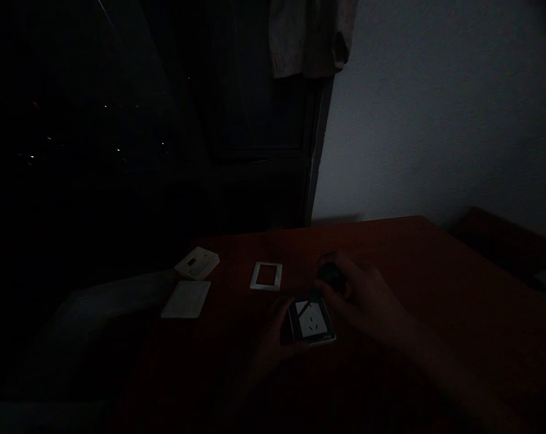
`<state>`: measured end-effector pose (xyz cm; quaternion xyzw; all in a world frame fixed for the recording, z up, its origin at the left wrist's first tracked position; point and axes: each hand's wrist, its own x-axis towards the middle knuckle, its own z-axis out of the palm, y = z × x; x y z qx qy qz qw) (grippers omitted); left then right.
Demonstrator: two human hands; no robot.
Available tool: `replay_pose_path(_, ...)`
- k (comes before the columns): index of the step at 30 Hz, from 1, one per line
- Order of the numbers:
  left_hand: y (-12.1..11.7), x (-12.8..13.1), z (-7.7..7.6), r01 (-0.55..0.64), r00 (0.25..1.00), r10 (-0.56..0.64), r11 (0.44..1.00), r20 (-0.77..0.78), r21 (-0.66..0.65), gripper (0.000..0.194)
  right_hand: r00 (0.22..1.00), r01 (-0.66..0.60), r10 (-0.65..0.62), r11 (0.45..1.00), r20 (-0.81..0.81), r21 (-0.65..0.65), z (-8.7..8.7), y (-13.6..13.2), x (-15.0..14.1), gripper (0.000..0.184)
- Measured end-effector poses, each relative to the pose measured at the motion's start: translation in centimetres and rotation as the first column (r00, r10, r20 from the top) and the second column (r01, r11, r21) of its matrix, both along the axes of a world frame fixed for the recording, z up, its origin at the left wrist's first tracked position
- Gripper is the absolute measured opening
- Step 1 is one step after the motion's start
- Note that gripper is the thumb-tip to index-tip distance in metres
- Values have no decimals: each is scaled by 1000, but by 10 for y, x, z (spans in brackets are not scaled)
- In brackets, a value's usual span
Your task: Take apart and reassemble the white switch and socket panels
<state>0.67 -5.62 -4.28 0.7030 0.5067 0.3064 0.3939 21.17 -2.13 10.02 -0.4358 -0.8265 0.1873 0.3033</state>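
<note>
A wall socket (pixel 312 322) with a white face and a dark surround lies on the reddish-brown table. My left hand (pixel 282 339) grips its left side, thumb along the near edge and fingers at the far left. Closed round the dark handle of a screwdriver (pixel 330 276) is my right hand (pixel 361 289), just beyond and to the right of the socket. The screwdriver's shaft slants down to the left over the socket's upper left part. Whether its tip sits in a screw is too dark to tell.
On the table (pixel 381 241) lie a white square frame (pixel 253 282), a pale flat plate (pixel 186 300) and a white box-like housing (pixel 198 264). A pale wall (pixel 426 114) rises behind. Cloth (pixel 288 42) hangs by the dark window. The room is very dim.
</note>
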Motion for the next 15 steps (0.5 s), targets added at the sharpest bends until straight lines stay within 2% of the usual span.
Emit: replay_pose_path(15,1,-1,-4,5,1000,-5,1000,-1,30,81,977,-33,8,993,214,111,4,0,-6,24)
